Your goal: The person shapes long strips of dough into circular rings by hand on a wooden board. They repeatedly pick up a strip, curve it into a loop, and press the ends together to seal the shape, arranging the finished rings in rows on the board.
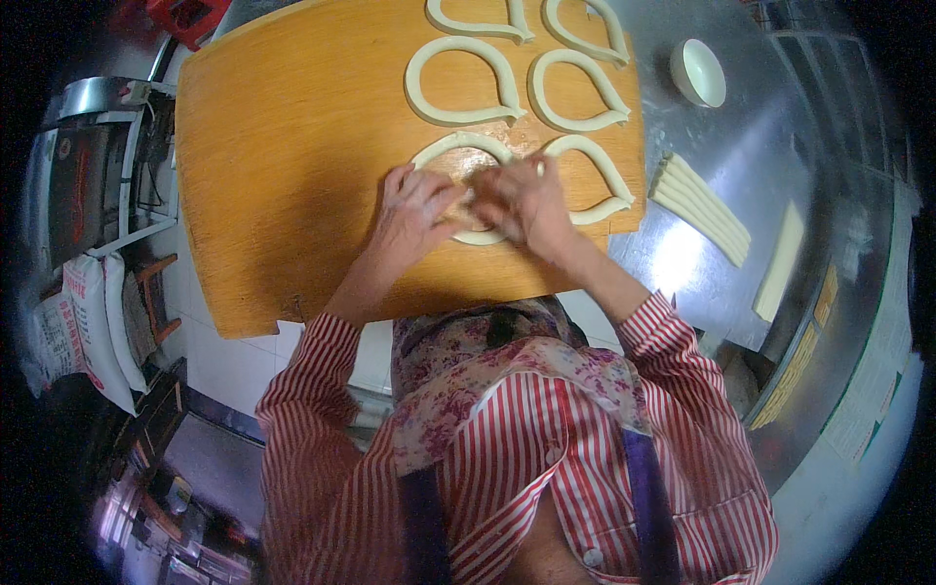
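Both hands are over a ring of pale dough on a wooden board. My left hand covers the ring's left side, its fingers bent inward; whatever they hold is hidden. Across from it, my right hand lies over the ring's right side, its fingers smeared by motion. Close to the right hand is another dough loop. Farther back lie a left dough loop and a right dough loop, each with a pinched tip. Two more loops are partly cut off at the top.
Right of the board, a metal worktop carries a white bowl, several dough strips side by side and a separate dough strip. White sacks stand at the left, below a metal frame.
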Tool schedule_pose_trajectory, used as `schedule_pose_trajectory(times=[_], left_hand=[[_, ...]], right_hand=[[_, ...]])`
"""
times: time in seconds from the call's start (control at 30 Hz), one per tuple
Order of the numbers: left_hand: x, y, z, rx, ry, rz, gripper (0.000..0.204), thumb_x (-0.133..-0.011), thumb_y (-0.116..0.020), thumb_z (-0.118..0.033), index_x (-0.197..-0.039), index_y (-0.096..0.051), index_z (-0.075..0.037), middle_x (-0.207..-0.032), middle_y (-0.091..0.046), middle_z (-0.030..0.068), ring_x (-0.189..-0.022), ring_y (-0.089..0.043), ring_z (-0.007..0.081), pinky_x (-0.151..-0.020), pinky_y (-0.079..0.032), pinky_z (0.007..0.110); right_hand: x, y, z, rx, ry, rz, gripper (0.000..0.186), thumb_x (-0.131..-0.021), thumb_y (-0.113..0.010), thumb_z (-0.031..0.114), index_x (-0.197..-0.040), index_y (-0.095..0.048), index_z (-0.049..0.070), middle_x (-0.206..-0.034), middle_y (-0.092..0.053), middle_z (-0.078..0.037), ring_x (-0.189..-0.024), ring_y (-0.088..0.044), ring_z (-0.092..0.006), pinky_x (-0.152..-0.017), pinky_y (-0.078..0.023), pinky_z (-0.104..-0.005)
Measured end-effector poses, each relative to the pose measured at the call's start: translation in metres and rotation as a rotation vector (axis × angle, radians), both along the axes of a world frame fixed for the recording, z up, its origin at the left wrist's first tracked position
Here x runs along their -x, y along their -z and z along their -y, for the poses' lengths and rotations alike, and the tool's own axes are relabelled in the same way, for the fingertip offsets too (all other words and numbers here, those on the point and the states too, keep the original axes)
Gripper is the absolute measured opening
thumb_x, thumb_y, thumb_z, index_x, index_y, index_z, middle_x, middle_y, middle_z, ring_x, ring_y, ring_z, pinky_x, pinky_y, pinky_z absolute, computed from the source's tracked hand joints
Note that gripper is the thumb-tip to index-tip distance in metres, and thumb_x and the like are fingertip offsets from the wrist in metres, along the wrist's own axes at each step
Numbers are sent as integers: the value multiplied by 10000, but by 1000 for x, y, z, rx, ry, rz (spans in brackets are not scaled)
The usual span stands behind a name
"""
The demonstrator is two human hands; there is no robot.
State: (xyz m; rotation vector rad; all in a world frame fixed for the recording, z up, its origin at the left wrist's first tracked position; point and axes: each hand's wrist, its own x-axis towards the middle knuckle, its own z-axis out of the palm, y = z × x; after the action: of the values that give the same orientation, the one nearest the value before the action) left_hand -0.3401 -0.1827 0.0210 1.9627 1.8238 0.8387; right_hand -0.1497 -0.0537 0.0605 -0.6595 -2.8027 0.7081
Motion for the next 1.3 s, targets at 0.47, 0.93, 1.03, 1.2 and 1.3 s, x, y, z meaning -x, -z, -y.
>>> schedule_pose_trajectory(times=[0.47,0.93,1.03,1.2,1.3], left_hand=[[-9,-10,18,114,255,-81,493,-768,-782,-276,-1212,-653,-103,-1147,-598,63,-1173,-533,234,-1122,-281,527],[-41,2,25,103,146,93,378,-837,-719,-216,-1179,-672,-61,-1111,-625,94,-1120,-555,274,-1093,-325,488],[-43,0,24,101,142,105,371,-839,-718,-217,-1173,-676,-62,-1105,-624,92,-1121,-555,273,-1093,-326,492],[-45,-2,22,115,152,107,357,-835,-720,-212,-1156,-682,-60,-1084,-621,88,-1118,-556,262,-1089,-330,490],[-46,-2,22,110,146,111,352,-825,-727,-204,-1142,-687,-57,-1078,-623,85,-1118,-556,255,-1092,-325,488]], right_hand=[[-13,3,10,-87,236,23,417,-825,-747,287,-1186,-648,104,-1134,-644,-69,-1103,-577,-275,-1025,-331,-518],[41,27,-17,-183,253,-43,465,-754,-821,292,-1136,-644,94,-1136,-610,-81,-1119,-551,-273,-1001,-331,-489],[53,34,-23,-159,231,56,448,-748,-825,296,-1097,-630,94,-1129,-599,-74,-1114,-542,-277,-989,-335,-488],[56,43,-35,-167,247,43,460,-744,-821,350,-1066,-616,95,-1054,-583,-63,-1057,-542,-282,-961,-345,-492],[55,44,-35,-162,252,43,445,-749,-821,342,-1063,-622,98,-1057,-587,-62,-1063,-545,-282,-963,-345,-491]])
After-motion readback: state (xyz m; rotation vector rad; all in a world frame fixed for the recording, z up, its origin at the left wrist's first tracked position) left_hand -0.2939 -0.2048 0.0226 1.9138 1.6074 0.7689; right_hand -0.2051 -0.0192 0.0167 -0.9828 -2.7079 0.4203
